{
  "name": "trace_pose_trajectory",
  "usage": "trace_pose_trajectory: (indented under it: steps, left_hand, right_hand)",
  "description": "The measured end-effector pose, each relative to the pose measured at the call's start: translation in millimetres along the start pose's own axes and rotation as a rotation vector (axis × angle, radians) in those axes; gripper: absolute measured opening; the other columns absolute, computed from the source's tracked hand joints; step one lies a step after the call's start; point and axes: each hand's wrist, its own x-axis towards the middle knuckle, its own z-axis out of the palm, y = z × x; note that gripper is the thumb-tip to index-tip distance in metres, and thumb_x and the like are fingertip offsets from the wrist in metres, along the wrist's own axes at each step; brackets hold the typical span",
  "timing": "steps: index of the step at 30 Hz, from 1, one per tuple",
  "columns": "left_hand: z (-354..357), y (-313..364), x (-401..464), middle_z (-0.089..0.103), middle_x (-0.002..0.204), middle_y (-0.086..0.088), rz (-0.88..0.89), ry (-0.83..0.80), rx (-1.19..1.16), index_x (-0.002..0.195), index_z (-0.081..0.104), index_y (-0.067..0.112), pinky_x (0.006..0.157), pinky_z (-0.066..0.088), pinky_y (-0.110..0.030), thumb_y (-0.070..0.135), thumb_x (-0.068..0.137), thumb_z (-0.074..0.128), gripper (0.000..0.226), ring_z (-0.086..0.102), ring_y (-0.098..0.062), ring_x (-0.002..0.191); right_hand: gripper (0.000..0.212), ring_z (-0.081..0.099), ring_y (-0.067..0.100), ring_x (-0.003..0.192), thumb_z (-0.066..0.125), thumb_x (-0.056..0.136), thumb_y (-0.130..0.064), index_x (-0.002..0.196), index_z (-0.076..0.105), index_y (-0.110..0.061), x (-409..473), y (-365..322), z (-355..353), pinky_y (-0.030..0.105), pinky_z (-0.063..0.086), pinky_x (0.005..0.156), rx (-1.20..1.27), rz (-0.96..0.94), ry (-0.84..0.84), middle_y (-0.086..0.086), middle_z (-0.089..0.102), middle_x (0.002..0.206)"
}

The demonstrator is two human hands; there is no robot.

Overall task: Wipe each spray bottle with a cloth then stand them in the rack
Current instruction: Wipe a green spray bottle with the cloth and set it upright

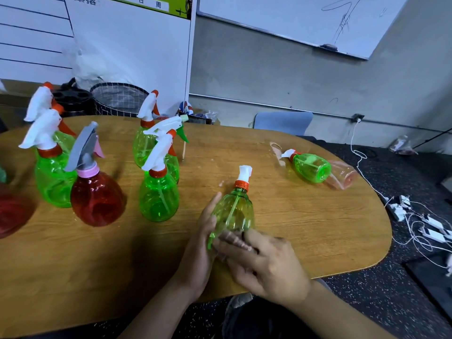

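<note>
Head view, lower centre of the frame: a green spray bottle (233, 211) is held tilted just above the tabletop (305, 216), nozzle pointing away. The left hand (200, 243) lies along its left side with fairly straight fingers (214, 201) pressed to the plastic; the right hand (264, 260) is at its base, fingers (232, 238) curled round the bottom edge. No cloth can be made out between the hands (motion blur there hides detail), so whether wiping is under way I cannot tell.

At the left of the frame stand several bottles: green ones (159, 196) and a red one (96, 196) with a grey trigger. Right of centre, a green bottle (309, 167) lies on its side beside a pale pink one (342, 176), also lying down. No rack is plainly visible, so the standing group may count as finished; judging by that, the two lying bottles and the one in hand remain.

No brand or label shows on any bottle. A board at the upper left (127, 33) carries Chinese characters, with 日 and 周 readable on a green strip.
</note>
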Motion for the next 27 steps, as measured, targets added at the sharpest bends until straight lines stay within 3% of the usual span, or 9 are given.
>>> trace_pose_trajectory:
  steps: [3, 5, 7, 11, 16, 20, 23, 25, 27]
  left_hand:
    - [0, 1, -2, 0.063, 0.151, -0.005, -0.018, -0.030, -0.020, 0.158, 0.046, 0.037, 0.109, 0.051, -0.042, 0.038, 0.103, 0.043, 0.055, 0.062, -0.028, 0.138]
    - [1, 2, -3, 0.066, 0.147, -0.004, -0.024, -0.035, -0.028, 0.158, 0.045, 0.038, 0.100, 0.057, -0.037, 0.042, 0.101, 0.046, 0.057, 0.065, -0.025, 0.132]
    - [3, 2, -4, 0.063, 0.152, 0.002, -0.019, -0.020, -0.002, 0.158, 0.045, 0.038, 0.106, 0.054, -0.045, 0.045, 0.101, 0.046, 0.057, 0.061, -0.022, 0.138]
    - [2, 1, -4, 0.059, 0.155, 0.008, -0.002, -0.014, 0.023, 0.158, 0.046, 0.035, 0.114, 0.047, -0.049, 0.040, 0.103, 0.042, 0.055, 0.056, -0.018, 0.144]
    - [0, 1, -1, 0.060, 0.155, 0.003, -0.039, -0.011, -0.035, 0.158, 0.046, 0.037, 0.103, 0.056, -0.037, 0.045, 0.105, 0.041, 0.054, 0.058, -0.021, 0.142]
    - [1, 3, 0, 0.056, 0.158, -0.001, -0.055, 0.014, -0.056, 0.156, 0.049, 0.039, 0.118, 0.044, -0.048, 0.054, 0.102, 0.043, 0.057, 0.054, -0.025, 0.146]
    - [0, 5, -2, 0.058, 0.157, -0.004, -0.047, -0.020, -0.093, 0.159, 0.045, 0.040, 0.113, 0.048, -0.041, 0.062, 0.101, 0.039, 0.062, 0.056, -0.027, 0.144]
    - [1, 8, -5, 0.059, 0.155, -0.007, -0.042, -0.038, -0.084, 0.158, 0.044, 0.043, 0.102, 0.057, -0.039, 0.074, 0.094, 0.051, 0.072, 0.060, -0.030, 0.140]
    - [2, 11, -7, 0.061, 0.153, -0.007, -0.031, -0.023, -0.077, 0.158, 0.043, 0.043, 0.100, 0.058, -0.042, 0.075, 0.081, 0.075, 0.090, 0.061, -0.032, 0.138]
  right_hand:
    - [0.032, 0.059, 0.011, 0.077, 0.060, 0.103, -0.028, 0.132, 0.072, -0.027, -3, -2, -4, 0.028, 0.053, 0.054, -0.006, -0.076, -0.023, -0.006, 0.057, 0.100]
    - [0.033, 0.050, 0.001, 0.072, 0.057, 0.102, -0.028, 0.133, 0.068, -0.031, 5, -1, -6, 0.018, 0.045, 0.054, 0.045, 0.063, 0.055, -0.011, 0.053, 0.097]
    - [0.037, 0.043, -0.002, 0.069, 0.053, 0.103, -0.031, 0.138, 0.064, -0.035, 20, 6, -5, 0.012, 0.036, 0.057, 0.130, 0.300, 0.176, -0.017, 0.042, 0.090]
    - [0.036, 0.057, 0.009, 0.069, 0.050, 0.103, -0.047, 0.132, 0.070, -0.040, 45, 17, 1, 0.037, 0.051, 0.060, 0.168, 0.584, 0.205, -0.009, 0.051, 0.082]
    - [0.033, 0.055, 0.008, 0.068, 0.053, 0.102, -0.042, 0.129, 0.072, -0.035, 33, 0, 5, 0.023, 0.042, 0.051, 0.000, 0.363, 0.134, -0.018, 0.041, 0.092]
    - [0.031, 0.058, 0.009, 0.078, 0.052, 0.107, -0.039, 0.127, 0.074, -0.031, 11, -10, 6, 0.027, 0.049, 0.053, -0.048, 0.098, 0.093, -0.009, 0.053, 0.102]
    - [0.027, 0.062, 0.012, 0.079, 0.062, 0.104, -0.033, 0.128, 0.074, -0.031, 2, -17, 8, 0.029, 0.052, 0.055, -0.004, 0.044, 0.050, -0.007, 0.057, 0.097]
    - [0.027, 0.060, 0.008, 0.077, 0.064, 0.102, -0.026, 0.128, 0.074, -0.029, -1, -20, 8, 0.025, 0.050, 0.058, 0.150, 0.204, 0.113, -0.008, 0.058, 0.093]
    - [0.026, 0.063, 0.006, 0.085, 0.065, 0.102, -0.018, 0.124, 0.076, -0.027, 1, -23, 9, 0.020, 0.049, 0.071, 0.411, 0.556, 0.310, -0.008, 0.065, 0.097]
